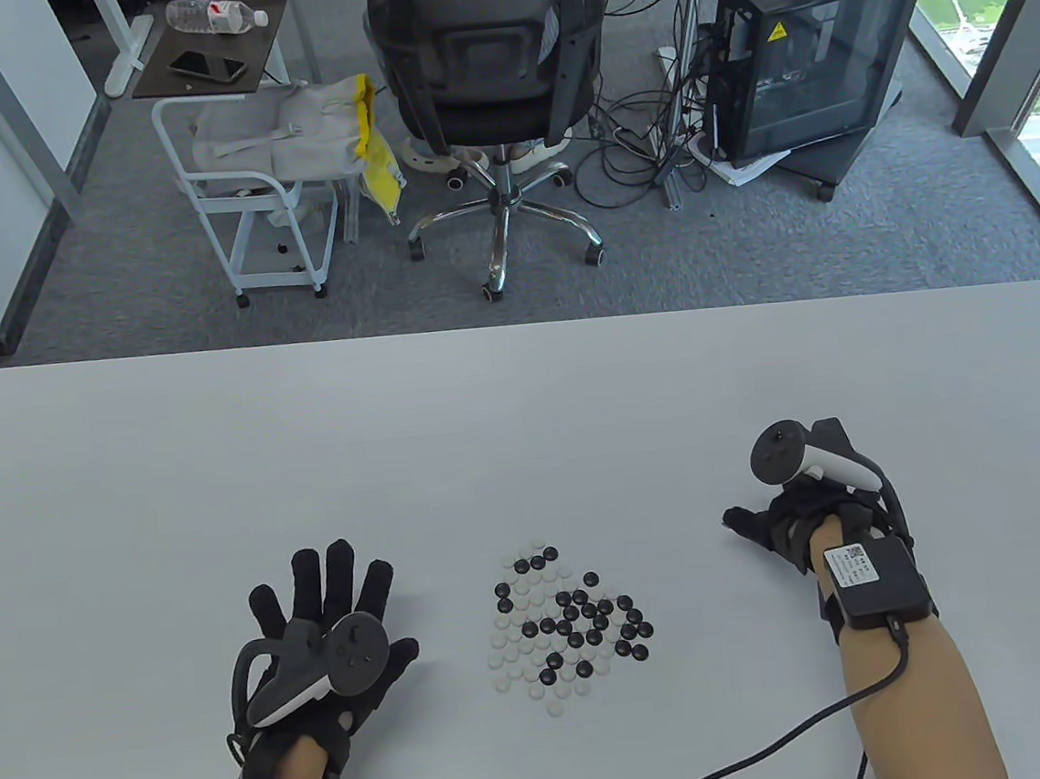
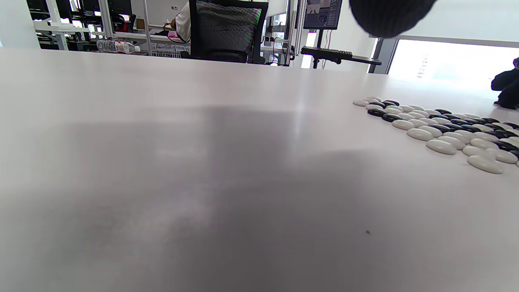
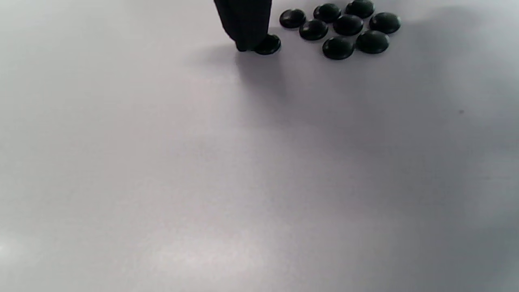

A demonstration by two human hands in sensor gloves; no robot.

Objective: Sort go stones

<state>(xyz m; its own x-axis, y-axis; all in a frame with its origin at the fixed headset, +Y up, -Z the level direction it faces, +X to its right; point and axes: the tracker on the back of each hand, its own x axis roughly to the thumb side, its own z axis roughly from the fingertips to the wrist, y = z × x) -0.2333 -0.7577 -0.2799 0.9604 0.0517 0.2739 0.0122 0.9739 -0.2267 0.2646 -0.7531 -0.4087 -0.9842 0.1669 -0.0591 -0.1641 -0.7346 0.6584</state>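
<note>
Table view: mixed stones [image 1: 566, 626] lie in a patch between both hands.
Left hand [image 1: 324, 647] rests flat, fingers spread, holding nothing. Right hand [image 1: 795, 524] hides its fingers; in the right wrist view one fingertip [image 3: 244, 24] touches a black stone [image 3: 267, 44] beside seven more; grip unclear.

Stones [image 1: 566, 624] on table [image 1: 522, 408], between hands

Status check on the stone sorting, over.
Left hand open, flat on table. Right hand by a small group of black stones, fingertip touching one. Mixed pile mostly unsorted. Nothing in the way.
</note>
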